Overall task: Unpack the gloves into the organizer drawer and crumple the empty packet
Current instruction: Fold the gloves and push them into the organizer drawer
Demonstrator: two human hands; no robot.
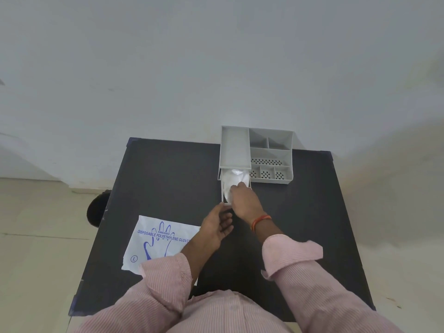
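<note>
We count one black table [168, 179], one grey organizer [271, 155] with one drawer [222, 188] pulled out, and six open compartments on its top: one long, two at the back, three small perforated ones in front. We see one bundle of gloves [234, 180], one printed packet [158, 241], two hands, a left hand [216, 228] and a right hand [245, 201], and one orange wristband [260, 221].

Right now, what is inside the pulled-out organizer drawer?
A bundle of clear polyethylene gloves fills the drawer. The right hand presses on them and covers the drawer's near right part; its floor is hidden.
</note>
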